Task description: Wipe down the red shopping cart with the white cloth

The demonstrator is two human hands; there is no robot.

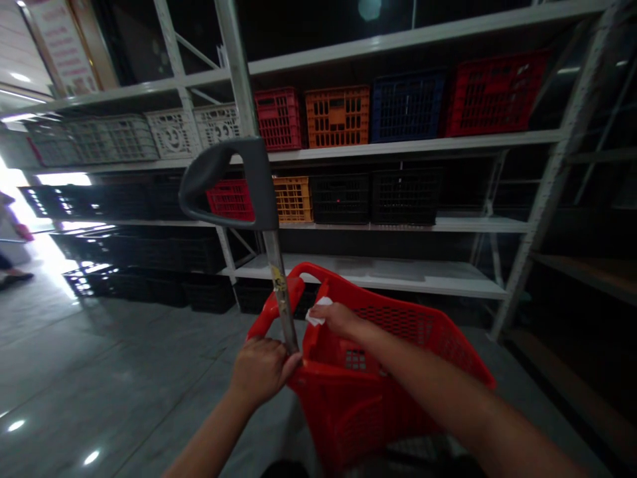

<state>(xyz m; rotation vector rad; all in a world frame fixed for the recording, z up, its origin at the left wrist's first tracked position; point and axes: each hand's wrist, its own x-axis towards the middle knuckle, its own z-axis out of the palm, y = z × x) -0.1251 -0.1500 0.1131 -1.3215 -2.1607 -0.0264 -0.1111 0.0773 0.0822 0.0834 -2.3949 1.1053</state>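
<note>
Red plastic shopping basket [398,398] right under the camera, with a grey-gripped handle [233,179] rising on its steel pole [281,292]! Left hand [261,372] is clamped around that pole, down at the basket's near rim, while the right hand [343,320] pinches a white wipe [318,311] against the rim's inner edge. The hands are apart, with only a small gap between them. The basket sits on a glossy grey floor [124,378], near a white steel shelving rack [368,275]. Up top, there's a blue crate [407,106] beside an orange crate [337,116]; black crates [341,199] line the shelf below. Far left, another person [7,232] stands in bright light!
</note>
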